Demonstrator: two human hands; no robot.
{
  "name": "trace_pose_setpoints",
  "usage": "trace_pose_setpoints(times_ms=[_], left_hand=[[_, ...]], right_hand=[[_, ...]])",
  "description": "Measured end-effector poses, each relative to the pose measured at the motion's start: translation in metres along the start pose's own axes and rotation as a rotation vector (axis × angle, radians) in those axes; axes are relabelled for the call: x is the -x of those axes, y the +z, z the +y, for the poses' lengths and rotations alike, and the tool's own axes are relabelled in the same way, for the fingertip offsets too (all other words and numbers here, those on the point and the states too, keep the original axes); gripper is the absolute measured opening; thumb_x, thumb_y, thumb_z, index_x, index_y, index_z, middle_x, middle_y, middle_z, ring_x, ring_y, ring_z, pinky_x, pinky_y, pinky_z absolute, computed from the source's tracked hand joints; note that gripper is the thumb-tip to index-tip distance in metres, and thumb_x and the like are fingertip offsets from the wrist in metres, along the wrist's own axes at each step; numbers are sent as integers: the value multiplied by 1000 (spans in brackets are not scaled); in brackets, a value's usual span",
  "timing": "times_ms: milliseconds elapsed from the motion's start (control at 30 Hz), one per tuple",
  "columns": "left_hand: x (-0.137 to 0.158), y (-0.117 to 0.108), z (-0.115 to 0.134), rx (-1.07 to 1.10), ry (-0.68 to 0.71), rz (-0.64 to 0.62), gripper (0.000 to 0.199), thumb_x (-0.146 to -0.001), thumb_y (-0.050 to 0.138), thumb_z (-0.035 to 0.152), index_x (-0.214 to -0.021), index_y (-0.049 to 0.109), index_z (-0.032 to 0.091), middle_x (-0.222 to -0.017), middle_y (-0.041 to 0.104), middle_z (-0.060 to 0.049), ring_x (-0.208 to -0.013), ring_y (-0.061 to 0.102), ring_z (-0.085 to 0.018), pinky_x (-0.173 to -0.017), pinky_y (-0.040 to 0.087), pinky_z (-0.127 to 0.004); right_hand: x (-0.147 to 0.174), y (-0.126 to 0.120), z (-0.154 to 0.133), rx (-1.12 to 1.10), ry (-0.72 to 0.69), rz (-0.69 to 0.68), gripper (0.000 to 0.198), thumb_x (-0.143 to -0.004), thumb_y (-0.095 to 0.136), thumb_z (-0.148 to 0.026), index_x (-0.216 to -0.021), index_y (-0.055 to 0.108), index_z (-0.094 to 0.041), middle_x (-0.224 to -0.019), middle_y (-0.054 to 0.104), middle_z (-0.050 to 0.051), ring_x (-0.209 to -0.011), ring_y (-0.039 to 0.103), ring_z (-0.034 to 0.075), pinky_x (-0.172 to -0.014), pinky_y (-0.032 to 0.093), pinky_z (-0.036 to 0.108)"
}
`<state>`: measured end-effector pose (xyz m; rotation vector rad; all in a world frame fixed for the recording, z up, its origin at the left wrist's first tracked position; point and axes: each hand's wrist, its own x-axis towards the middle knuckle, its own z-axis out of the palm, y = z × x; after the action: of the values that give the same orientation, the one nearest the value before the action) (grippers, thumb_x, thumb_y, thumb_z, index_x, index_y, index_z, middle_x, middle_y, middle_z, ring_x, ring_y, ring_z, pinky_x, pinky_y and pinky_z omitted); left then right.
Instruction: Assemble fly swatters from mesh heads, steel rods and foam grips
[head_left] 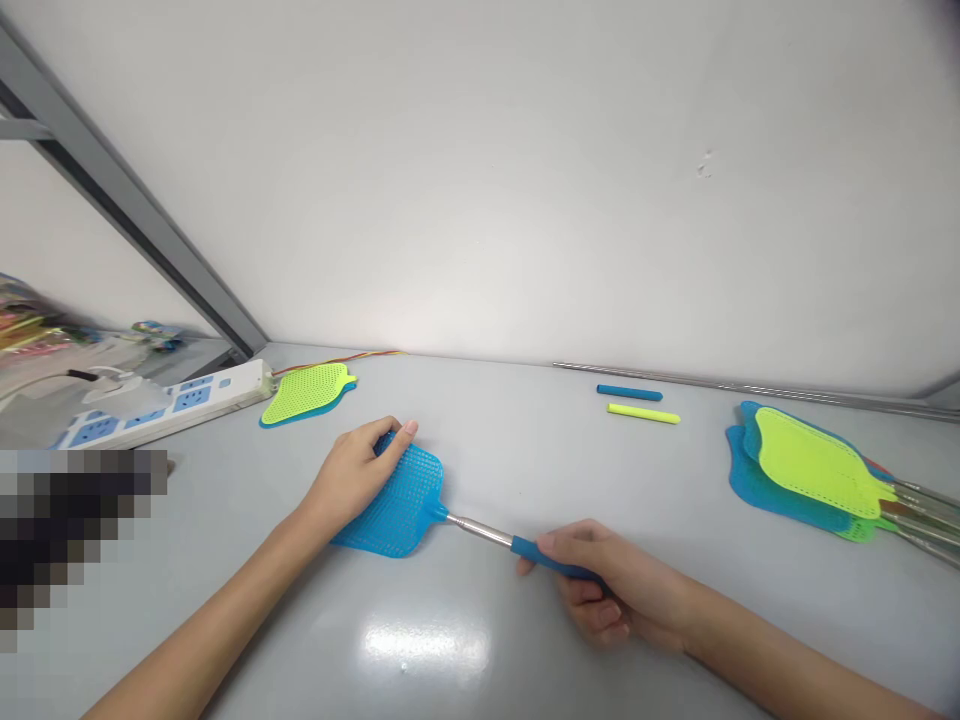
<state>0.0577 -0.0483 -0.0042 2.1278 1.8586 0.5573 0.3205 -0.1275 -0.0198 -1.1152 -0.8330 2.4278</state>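
Observation:
A blue fly swatter (411, 500) with a short metal shaft lies across the middle of the grey table, between my two hands. My left hand (358, 468) grips the far left part of its mesh head, with the thumb showing near the top edge. Around the blue grip sleeve, my right hand (607, 575) is closed, thumb along the top. Part of the mesh is hidden under my left palm. Beyond my right hand lie a loose blue sleeve (630, 393) and a yellow sleeve (643, 413), both thin tubes.
Several finished-looking swatters (817, 465) are piled at the right. Yellow and blue swatter heads (307, 392) lie stacked at the back left beside a white power strip (244, 385). Thin metal rods (720, 384) run along the wall. A grey metal post (142, 190) stands left.

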Motion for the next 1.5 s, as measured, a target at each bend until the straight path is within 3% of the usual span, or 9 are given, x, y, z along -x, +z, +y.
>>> trace_pose_setpoints(times_ms=[300,467,700,900,1100,1233,1333,1500], left_hand=[[-3,-3,-5,7,69,-30,37,-83,31,48,-74,53,20,-63,56,3,-62,51,-15,-57,35,-23],[-1,-4,-3,23,85,-28,36,-83,32,47,-77,54,20,-67,58,2,-64,52,-15,-57,35,-23],[0,-1,1,72,116,-73,34,-84,30,45,-75,51,20,-67,56,3,-63,51,-14,-58,35,-23],[4,9,7,80,163,-93,35,-85,27,44,-68,46,20,-61,51,4,-61,51,-14,-59,36,-23],[9,6,13,184,69,-61,33,-84,27,47,-98,45,23,-72,55,2,-64,54,-16,-57,39,-24],[11,2,14,264,39,-60,36,-85,25,47,-108,40,24,-74,55,2,-54,51,-13,-54,39,-24],[14,2,15,266,77,-101,35,-85,24,46,-105,44,24,-68,53,3,-50,48,-12,-54,38,-24],[21,10,22,227,189,-187,33,-84,28,43,-83,53,21,-67,54,1,-59,50,-15,-55,36,-24]], right_hand=[[2,-5,-9,186,-80,-4,30,-77,50,-42,-90,56,-16,-54,28,-7,-40,25,2,-39,19,17],[5,-15,-18,493,-170,151,35,-72,57,-41,-96,52,-17,-53,36,-7,-41,30,4,-39,21,18],[20,-18,-38,909,-353,353,27,-74,52,-41,-83,60,-17,-67,51,0,-61,44,11,-54,32,22],[40,-15,-54,924,-385,346,30,-77,47,-41,-67,60,-17,-58,48,-1,-59,37,11,-55,27,24],[56,-14,-65,960,-420,428,37,-75,47,-46,-54,53,-16,-58,42,0,-57,31,11,-52,22,24],[70,-18,-73,957,-442,571,37,-75,47,-48,-56,53,-17,-59,43,1,-55,30,11,-51,21,25],[83,-24,-76,916,-459,663,36,-75,49,-48,-57,53,-17,-57,41,1,-53,29,11,-51,21,26],[109,-42,-70,783,-526,778,40,-78,43,-51,-58,50,-17,-54,35,0,-52,30,11,-51,21,30]])
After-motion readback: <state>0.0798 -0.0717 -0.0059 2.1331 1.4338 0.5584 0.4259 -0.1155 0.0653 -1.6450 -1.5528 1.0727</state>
